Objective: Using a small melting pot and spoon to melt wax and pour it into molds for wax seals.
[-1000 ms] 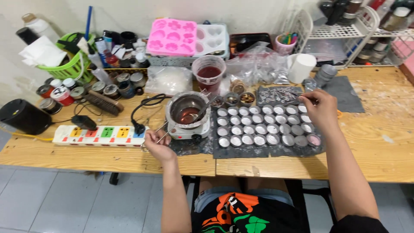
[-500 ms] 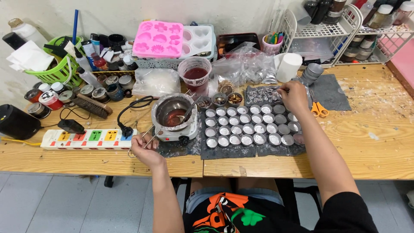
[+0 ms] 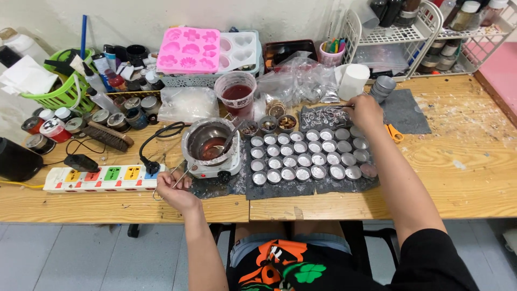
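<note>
Right hand [image 3: 365, 110] — fingers pinched on a thin metal piece over the glossy wick bag [image 3: 323, 116]. Left hand [image 3: 173, 186] clamps wire tongs [image 3: 175, 180]. Round tin cups [image 3: 307, 159], about 25, on grey mats, wooden desk [image 3: 474, 167].

Thin metal tongs [image 3: 171, 182]: lying on table at lower left of centre. Small silver wick tabs [image 3: 323, 115]: heaped on grey mat, upper centre-right.

Right hand [image 3: 365, 110] reaches past small metal cups [image 3: 307, 159].
</note>
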